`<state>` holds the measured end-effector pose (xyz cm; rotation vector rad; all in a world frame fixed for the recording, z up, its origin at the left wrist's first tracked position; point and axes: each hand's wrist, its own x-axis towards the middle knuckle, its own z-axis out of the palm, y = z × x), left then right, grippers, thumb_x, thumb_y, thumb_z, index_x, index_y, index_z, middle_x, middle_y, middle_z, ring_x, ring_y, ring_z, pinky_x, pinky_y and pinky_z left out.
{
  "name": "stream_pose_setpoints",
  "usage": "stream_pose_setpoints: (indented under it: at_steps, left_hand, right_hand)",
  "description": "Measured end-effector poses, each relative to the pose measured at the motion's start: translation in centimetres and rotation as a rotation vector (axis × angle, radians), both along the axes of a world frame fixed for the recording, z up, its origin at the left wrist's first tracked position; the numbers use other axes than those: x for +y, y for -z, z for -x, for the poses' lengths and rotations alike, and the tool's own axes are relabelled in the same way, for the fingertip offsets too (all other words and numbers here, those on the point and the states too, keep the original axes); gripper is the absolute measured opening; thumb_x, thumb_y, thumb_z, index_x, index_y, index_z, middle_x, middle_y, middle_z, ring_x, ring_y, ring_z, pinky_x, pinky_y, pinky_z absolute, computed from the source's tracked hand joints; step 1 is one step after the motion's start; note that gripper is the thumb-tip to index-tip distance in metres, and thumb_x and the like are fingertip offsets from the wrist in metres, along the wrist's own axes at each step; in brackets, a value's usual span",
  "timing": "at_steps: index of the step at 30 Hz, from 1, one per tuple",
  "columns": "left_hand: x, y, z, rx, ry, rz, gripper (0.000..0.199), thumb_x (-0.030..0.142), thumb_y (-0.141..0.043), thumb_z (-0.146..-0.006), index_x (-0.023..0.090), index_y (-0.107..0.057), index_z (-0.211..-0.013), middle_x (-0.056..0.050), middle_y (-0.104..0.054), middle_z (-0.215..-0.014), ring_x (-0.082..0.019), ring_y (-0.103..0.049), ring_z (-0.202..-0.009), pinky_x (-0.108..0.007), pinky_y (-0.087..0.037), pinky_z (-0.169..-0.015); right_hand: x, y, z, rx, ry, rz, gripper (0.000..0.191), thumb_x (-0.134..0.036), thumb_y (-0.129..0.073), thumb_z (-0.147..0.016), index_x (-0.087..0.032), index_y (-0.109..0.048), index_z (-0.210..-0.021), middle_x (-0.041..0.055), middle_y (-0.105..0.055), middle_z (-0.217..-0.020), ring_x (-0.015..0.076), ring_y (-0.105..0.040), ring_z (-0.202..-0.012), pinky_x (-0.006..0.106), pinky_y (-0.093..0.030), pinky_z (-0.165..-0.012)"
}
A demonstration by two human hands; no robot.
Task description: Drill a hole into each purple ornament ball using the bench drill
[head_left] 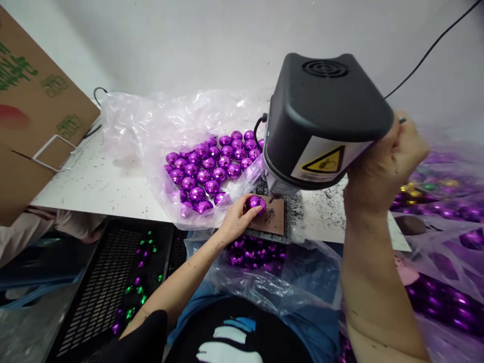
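Note:
My left hand (238, 218) grips a shiny purple faceted ball (257, 203) and holds it on a brown pad (273, 221) beneath the bit of a small black bench drill (321, 121). My right hand (389, 161) is raised beside the drill's right side, fist closed around its lever, of which only a tip shows. An open clear plastic bag (151, 131) on the white table holds several more purple balls (212, 164) just left of the drill.
A second clear bag (264, 272) in my lap holds purple balls. More bagged balls (446, 212) lie at the right. A cardboard box (34, 101) stands at the left, a black crate (109, 287) below it. Dark shavings dot the table (94, 186).

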<state>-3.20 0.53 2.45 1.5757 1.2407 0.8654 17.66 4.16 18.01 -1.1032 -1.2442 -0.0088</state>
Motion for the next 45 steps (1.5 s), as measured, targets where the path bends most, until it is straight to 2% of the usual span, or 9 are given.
stream_pose_setpoints:
  at_steps: [5,8,13,17,20,24,30,42,45]
  left_hand:
    - [0.0,-0.2,-0.9,0.143,-0.036,-0.077,0.037,0.038,-0.06,-0.094,0.021,-0.06,-0.127,-0.006,-0.072,-0.113,-0.024,-0.067,-0.102,-0.038,-0.05,-0.093]
    - [0.1,0.0,-0.8,0.1,-0.049,-0.07,0.035,0.041,-0.057,-0.096,0.021,-0.062,-0.125,-0.005,-0.071,-0.113,-0.023,-0.066,-0.102,-0.036,-0.05,-0.092]
    - [0.5,0.0,0.3,-0.053,-0.059,0.087,0.045,0.053,-0.052,-0.096,0.017,-0.066,-0.119,-0.002,-0.068,-0.083,-0.014,-0.06,-0.066,-0.026,-0.05,-0.066]
    - [0.5,-0.1,0.6,-0.099,-0.043,0.155,0.048,0.057,-0.052,-0.094,0.015,-0.067,-0.114,0.001,-0.063,-0.073,-0.011,-0.053,-0.057,-0.024,-0.046,-0.058]
    - [0.2,0.2,0.1,-0.06,-0.056,0.07,0.044,0.053,-0.051,-0.097,0.017,-0.065,-0.117,-0.002,-0.069,-0.086,-0.014,-0.061,-0.068,-0.027,-0.051,-0.068]
    - [-0.4,0.8,-1.0,0.095,-0.067,-0.182,0.04,0.044,-0.058,-0.097,0.02,-0.059,-0.128,-0.008,-0.07,-0.118,-0.023,-0.066,-0.108,-0.035,-0.051,-0.095]
    - [-0.9,1.6,-2.6,0.285,0.015,-0.487,0.049,0.044,-0.066,-0.093,0.017,-0.054,-0.132,-0.012,-0.065,-0.125,-0.025,-0.062,-0.116,-0.039,-0.049,-0.099]
    - [-1.1,1.9,-3.1,0.348,-0.052,-0.451,0.04,0.04,-0.068,-0.091,0.019,-0.057,-0.124,-0.01,-0.067,-0.117,-0.025,-0.059,-0.108,-0.039,-0.043,-0.097]
    - [-1.1,1.8,-3.2,0.333,-0.038,-0.441,0.039,0.034,-0.068,-0.091,0.018,-0.056,-0.124,-0.01,-0.066,-0.116,-0.025,-0.057,-0.109,-0.04,-0.041,-0.1]
  right_hand:
    - [0.0,0.1,0.0,0.004,0.005,-0.006,0.063,-0.068,-0.045,-0.09,-0.009,-0.05,-0.069,-0.0036,-0.044,-0.062,-0.0004,-0.041,-0.06,0.016,-0.033,-0.059]
    - [0.0,0.2,0.0,0.003,0.015,-0.014,0.06,-0.064,-0.047,-0.09,-0.009,-0.05,-0.069,-0.0036,-0.042,-0.062,-0.0005,-0.039,-0.062,0.016,-0.03,-0.059]
    - [-0.1,0.0,0.0,-0.014,0.026,-0.003,0.061,-0.066,-0.044,-0.09,-0.009,-0.051,-0.07,-0.0043,-0.04,-0.062,-0.0007,-0.037,-0.061,0.017,-0.029,-0.061]
    - [0.0,0.0,0.1,0.001,0.015,-0.003,0.062,-0.069,-0.044,-0.089,-0.01,-0.049,-0.069,-0.0047,-0.041,-0.062,-0.0009,-0.037,-0.06,0.018,-0.029,-0.061]
    - [0.0,0.1,0.1,0.0,0.014,-0.004,0.061,-0.068,-0.043,-0.089,-0.01,-0.049,-0.07,-0.0049,-0.041,-0.062,-0.0009,-0.037,-0.06,0.019,-0.029,-0.062]
    - [0.0,0.1,0.1,-0.018,0.026,-0.008,0.061,-0.067,-0.043,-0.09,-0.01,-0.048,-0.069,-0.0053,-0.039,-0.06,-0.0009,-0.035,-0.06,0.019,-0.027,-0.061]
    - [0.0,0.1,0.0,-0.032,0.034,-0.009,0.062,-0.068,-0.041,-0.091,-0.01,-0.049,-0.069,-0.0051,-0.037,-0.06,-0.0007,-0.035,-0.06,0.019,-0.026,-0.06]
    - [-0.2,-0.1,0.2,0.015,0.0,-0.017,0.062,-0.069,-0.044,-0.087,-0.01,-0.048,-0.069,-0.0038,-0.042,-0.062,-0.0002,-0.038,-0.06,0.019,-0.031,-0.061]
    - [-0.3,-0.3,0.0,0.065,-0.078,0.027,0.057,-0.065,-0.053,-0.087,-0.01,-0.05,-0.071,-0.0037,-0.04,-0.062,0.0,-0.039,-0.057,0.018,-0.029,-0.054]
